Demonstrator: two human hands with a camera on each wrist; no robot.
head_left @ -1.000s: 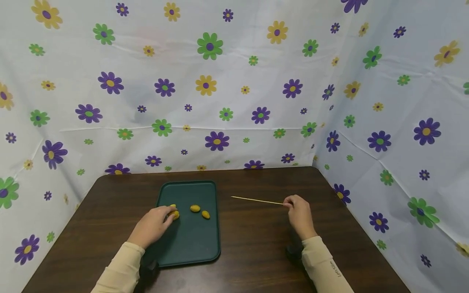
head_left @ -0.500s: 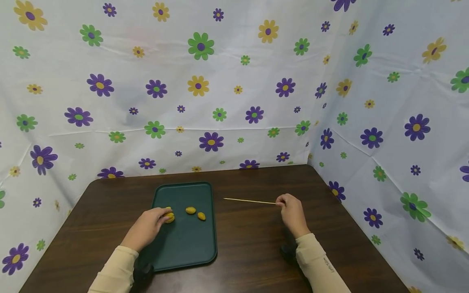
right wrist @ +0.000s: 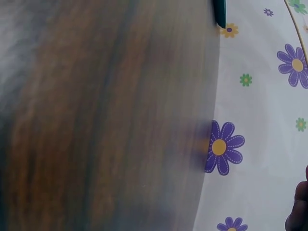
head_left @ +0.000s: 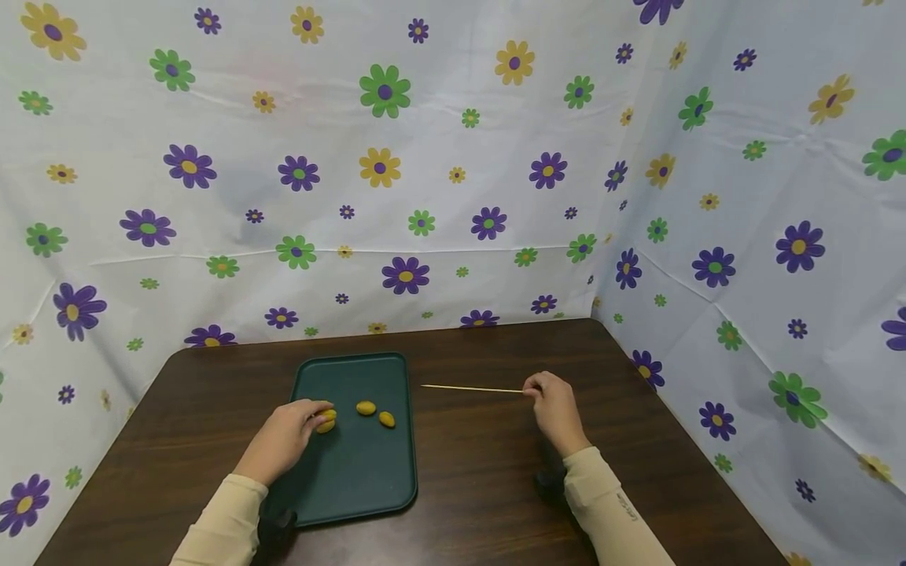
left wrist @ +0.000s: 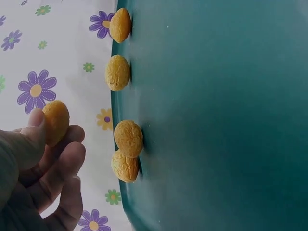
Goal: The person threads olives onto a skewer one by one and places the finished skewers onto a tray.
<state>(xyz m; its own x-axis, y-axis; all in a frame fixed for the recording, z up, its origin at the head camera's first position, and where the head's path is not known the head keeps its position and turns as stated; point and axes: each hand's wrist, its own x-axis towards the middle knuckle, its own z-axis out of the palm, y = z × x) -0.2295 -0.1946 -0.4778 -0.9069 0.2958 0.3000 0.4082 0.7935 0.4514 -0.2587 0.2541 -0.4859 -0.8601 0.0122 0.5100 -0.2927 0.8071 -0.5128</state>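
My left hand (head_left: 279,440) is over the left part of a dark green tray (head_left: 361,487). Its thumb and fingers pinch a small wrinkled yellow fruit (left wrist: 57,122), best seen in the left wrist view. Just beyond the fingers, a pair of similar fruits (left wrist: 128,138) lie touching on the tray. Farther along are an oval fruit (left wrist: 118,73) and a more pointed one (left wrist: 120,25). My right hand (head_left: 555,409) pinches one end of a thin wooden skewer (head_left: 474,388) right of the tray. The skewer points left, its tip near the tray's right edge.
The tray lies on a brown wooden table (head_left: 488,487). A white flower-print cloth (head_left: 453,291) hangs behind the table and along its sides. In the right wrist view, a tray corner (right wrist: 220,14) shows at the top.
The right hand has moved a little left, bringing the skewer tip nearer the tray. The left hand stays at the fruits on the tray. The head view has turned slightly right.
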